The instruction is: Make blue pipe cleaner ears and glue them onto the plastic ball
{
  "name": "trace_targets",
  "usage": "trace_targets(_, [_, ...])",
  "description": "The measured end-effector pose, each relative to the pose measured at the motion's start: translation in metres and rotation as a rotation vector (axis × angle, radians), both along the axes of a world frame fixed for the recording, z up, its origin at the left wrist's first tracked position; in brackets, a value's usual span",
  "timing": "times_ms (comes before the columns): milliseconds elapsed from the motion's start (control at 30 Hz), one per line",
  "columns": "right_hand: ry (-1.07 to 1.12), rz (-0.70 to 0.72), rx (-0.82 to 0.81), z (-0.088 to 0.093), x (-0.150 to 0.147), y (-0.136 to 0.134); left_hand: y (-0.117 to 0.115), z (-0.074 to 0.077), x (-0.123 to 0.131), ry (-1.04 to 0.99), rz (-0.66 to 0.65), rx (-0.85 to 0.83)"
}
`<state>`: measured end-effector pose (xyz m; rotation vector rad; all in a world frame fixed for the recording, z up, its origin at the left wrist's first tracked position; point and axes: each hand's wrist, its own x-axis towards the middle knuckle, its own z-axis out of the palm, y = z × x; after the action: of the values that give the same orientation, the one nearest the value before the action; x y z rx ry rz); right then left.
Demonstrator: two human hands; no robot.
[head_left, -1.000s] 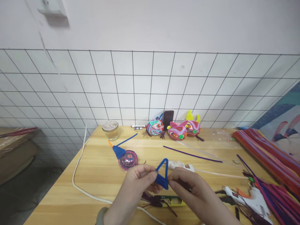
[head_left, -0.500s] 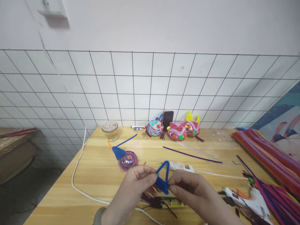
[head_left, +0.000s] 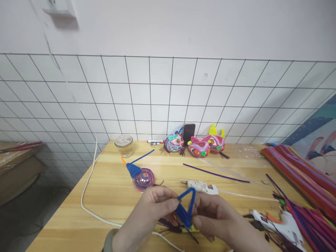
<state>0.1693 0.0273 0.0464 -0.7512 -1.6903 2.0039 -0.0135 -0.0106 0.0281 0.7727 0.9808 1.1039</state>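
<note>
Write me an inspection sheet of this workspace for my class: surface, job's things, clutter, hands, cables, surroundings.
Surface: pale wooden table.
Job's things: blue triangle, held; blue piece overlapping a round coiled piece in view.
Clutter: purple stem, phone, glass cup, white glue gun, stem bundle.
Hands: left hand and right hand both grip the blue triangle.
Cables: white cable curving across the table, partly hidden.
Surroundings: white tiled wall; socket, upper left.

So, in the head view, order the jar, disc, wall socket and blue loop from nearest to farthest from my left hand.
1. Blue loop: held in your left hand.
2. Disc: just beyond, to the left.
3. Jar: farther back and left.
4. Wall socket: upper left corner.
</note>
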Motion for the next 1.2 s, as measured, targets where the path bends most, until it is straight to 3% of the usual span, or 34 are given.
trace_targets(633, [-0.013, -0.001, 0.080, 0.008, -0.001, -0.003, -0.002, 0.007, 0.003, -0.080, 0.016, -0.109])
trace_targets(900, [0.042, 0.021, -0.002, 0.001, 0.003, -0.002, -0.001, 0.002, 0.003, -0.177, -0.047, -0.125])
trace_targets(1200, [0.108, 0.028, 0.047, 0.007, -0.002, -0.004, -0.002, -0.003, 0.006, -0.250, -0.094, -0.177])
